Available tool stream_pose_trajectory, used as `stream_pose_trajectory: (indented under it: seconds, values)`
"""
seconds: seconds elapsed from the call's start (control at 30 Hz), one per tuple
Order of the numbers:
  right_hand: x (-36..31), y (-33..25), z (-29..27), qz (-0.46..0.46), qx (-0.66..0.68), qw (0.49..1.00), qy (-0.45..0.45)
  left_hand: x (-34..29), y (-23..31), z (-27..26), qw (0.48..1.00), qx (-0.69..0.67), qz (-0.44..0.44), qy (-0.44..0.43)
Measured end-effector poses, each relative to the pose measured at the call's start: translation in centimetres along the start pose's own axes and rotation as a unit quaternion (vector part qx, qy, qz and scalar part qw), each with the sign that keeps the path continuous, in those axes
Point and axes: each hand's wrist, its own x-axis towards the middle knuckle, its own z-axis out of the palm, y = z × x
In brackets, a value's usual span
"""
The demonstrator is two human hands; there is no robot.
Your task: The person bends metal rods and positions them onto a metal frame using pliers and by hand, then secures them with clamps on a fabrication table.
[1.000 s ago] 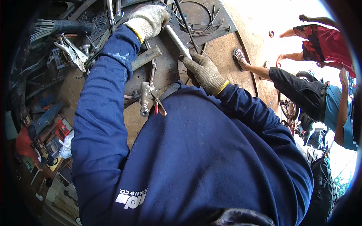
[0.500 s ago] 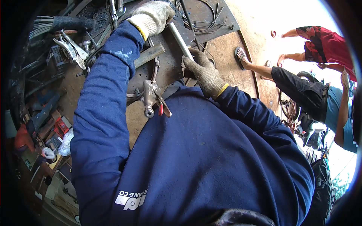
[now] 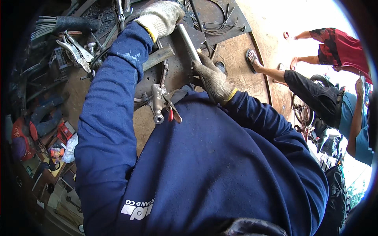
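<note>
My right hand (image 3: 215, 80), in a knitted work glove, is closed around the lower end of a grey metal tube (image 3: 189, 43). The tube slants up and left over a dark metal work table (image 3: 179, 70). Beside its upper end is my left hand (image 3: 160, 17), gloved too and curled closed; its fingers are mostly hidden, so I cannot make out what it grips. Below my left wrist a thicker round bar (image 3: 158, 57) juts out over the table. Locking pliers (image 3: 158, 103) with a red release lever hang at the table's near edge, handles toward me.
More locking pliers (image 3: 75, 51) and scattered tools lie at the left. A coil of wire (image 3: 222, 21) rests on the table's far right. Two people stand at the right, one in dark shorts (image 3: 311, 84), one in red (image 3: 342, 47). A bicycle (image 3: 302, 112) is behind them.
Both hands and the tube stay nearly in place, with my right hand shifted very slightly. At the far left, red and purple shapes have come into view near the shelf clutter.
</note>
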Motion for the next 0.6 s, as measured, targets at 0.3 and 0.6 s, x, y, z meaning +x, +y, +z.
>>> stream_pose_trajectory:
  seconds: [0.3, 0.6]
  values:
    - [-0.1, 0.3, 1.0, -0.014, 0.014, 0.999, 0.041, -0.2, -0.7, 0.8, 0.999, -0.015, 0.022, 0.034]
    - [0.1, 0.6, 1.2, -0.011, 0.007, 0.999, 0.034, -0.3, -0.3, 0.6, 0.999, -0.024, 0.012, 0.041]
